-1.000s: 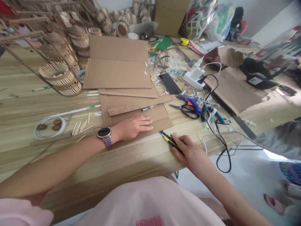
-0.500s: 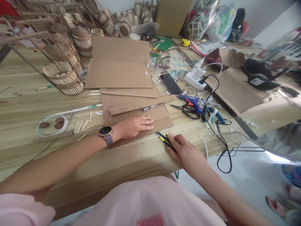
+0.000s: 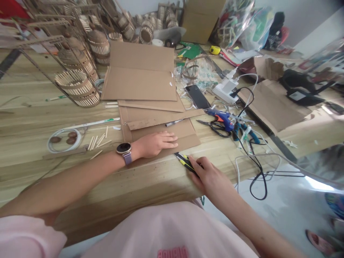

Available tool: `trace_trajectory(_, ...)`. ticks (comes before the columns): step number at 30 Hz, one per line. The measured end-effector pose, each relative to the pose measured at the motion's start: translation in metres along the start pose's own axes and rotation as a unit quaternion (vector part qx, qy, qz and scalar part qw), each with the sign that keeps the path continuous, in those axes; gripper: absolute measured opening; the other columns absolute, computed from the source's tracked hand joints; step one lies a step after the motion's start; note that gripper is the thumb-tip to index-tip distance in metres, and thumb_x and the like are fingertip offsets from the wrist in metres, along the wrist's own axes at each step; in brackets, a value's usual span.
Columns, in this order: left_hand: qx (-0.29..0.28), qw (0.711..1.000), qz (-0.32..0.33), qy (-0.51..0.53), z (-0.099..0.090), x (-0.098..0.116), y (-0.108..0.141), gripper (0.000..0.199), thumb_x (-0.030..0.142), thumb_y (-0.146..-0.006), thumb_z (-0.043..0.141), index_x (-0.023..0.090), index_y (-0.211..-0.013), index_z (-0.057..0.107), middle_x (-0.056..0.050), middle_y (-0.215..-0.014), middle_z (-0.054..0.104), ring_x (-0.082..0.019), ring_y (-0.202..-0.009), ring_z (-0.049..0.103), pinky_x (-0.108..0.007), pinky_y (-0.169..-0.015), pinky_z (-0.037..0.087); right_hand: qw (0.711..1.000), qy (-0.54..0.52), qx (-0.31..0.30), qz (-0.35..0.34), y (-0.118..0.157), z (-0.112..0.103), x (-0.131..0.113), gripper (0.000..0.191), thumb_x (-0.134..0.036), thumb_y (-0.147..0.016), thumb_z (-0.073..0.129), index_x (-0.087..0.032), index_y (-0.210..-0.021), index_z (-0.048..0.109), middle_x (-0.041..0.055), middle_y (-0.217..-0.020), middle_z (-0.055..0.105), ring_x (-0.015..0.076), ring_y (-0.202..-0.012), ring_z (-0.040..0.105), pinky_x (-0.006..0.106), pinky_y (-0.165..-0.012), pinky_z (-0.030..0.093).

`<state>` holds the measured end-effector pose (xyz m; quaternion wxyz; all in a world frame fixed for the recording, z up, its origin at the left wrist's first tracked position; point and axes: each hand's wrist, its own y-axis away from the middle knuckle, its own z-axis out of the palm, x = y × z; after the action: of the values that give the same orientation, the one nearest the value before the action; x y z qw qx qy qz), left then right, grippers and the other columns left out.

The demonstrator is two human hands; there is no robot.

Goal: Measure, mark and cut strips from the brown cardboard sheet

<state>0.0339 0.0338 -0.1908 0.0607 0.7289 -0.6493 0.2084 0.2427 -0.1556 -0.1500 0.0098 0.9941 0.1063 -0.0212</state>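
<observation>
My left hand (image 3: 157,144) lies flat, fingers stretched out, on the near part of a brown cardboard sheet (image 3: 188,133). My right hand (image 3: 205,174) is wrapped round a yellow and black utility knife (image 3: 186,163), its tip pointing left, close to the cardboard's near edge. Beyond my left hand a narrow cardboard strip (image 3: 158,120) lies across the sheet, with a slim metallic tool (image 3: 174,123) beside it. A folded cardboard piece (image 3: 139,84) rests further back.
Slatted baskets (image 3: 77,87) stand at the back left. Small sticks (image 3: 98,141) and a wire coil (image 3: 63,140) lie on the left. To the right are black scissors (image 3: 219,129), a blue glue gun (image 3: 221,117), a phone (image 3: 198,96), a power strip (image 3: 225,89) and loose cables.
The view has shifted slightly, so most things appear a little further right. The knife and my right hand have moved slightly left relative to the cardboard. My left hand stays flat on it.
</observation>
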Motion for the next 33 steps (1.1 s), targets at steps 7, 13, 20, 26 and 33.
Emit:
trace_trajectory(7,0.003,1.0,0.0,0.006,0.001,-0.001,0.001,0.062,-0.008,-0.084,0.036,0.018,-0.136,0.058,-0.009,-0.149,0.049,-0.022,-0.143,0.038,-0.042,-0.12,0.03,1.0,-0.014,0.019,-0.015,0.001,0.005,-0.008,0.039,-0.03,-0.1,0.039,-0.015,-0.132,0.054,0.0083,-0.092,0.06,0.0194,-0.075,0.067,0.028,-0.059,0.056)
trace_trajectory(13,0.001,1.0,0.001,0.014,0.0,-0.002,0.0,0.058,-0.006,-0.087,0.037,0.019,-0.135,0.058,-0.009,-0.149,0.05,-0.021,-0.143,0.038,-0.042,-0.12,0.029,0.998,-0.044,-0.014,-0.036,-0.012,0.003,-0.026,0.039,-0.026,-0.097,0.046,-0.014,-0.133,0.055,0.009,-0.097,0.062,0.0197,-0.079,0.068,0.028,-0.064,0.057)
trace_trajectory(20,-0.031,0.999,0.002,0.008,-0.004,-0.002,-0.003,0.056,-0.004,-0.09,0.039,0.019,-0.137,0.057,-0.008,-0.151,0.046,-0.021,-0.144,0.036,-0.041,-0.121,0.027,0.993,-0.066,0.004,-0.097,-0.007,0.012,-0.027,0.044,-0.021,-0.092,0.049,-0.012,-0.135,0.052,0.0093,-0.097,0.062,0.0197,-0.079,0.067,0.029,-0.065,0.057)
trace_trajectory(26,-0.056,0.998,-0.007,0.004,-0.009,0.002,-0.004,0.053,-0.001,-0.092,0.037,0.016,-0.139,0.055,-0.009,-0.153,0.043,-0.021,-0.145,0.034,-0.038,-0.122,0.024,0.991,-0.086,0.018,-0.104,-0.016,0.024,-0.038,0.045,-0.021,-0.091,0.048,-0.017,-0.136,0.051,0.0083,-0.099,0.062,0.0187,-0.08,0.066,0.029,-0.065,0.056)
trace_trajectory(33,-0.081,0.996,-0.044,-0.014,-0.011,0.008,-0.007,0.053,0.001,-0.094,0.039,0.021,-0.141,0.053,-0.004,-0.157,0.038,-0.019,-0.147,0.029,-0.037,-0.122,0.022,0.987,-0.057,0.032,-0.144,-0.033,0.026,-0.053,0.042,-0.021,-0.089,0.05,-0.014,-0.13,0.057,0.0095,-0.095,0.062,0.0191,-0.076,0.065,0.027,-0.061,0.055)
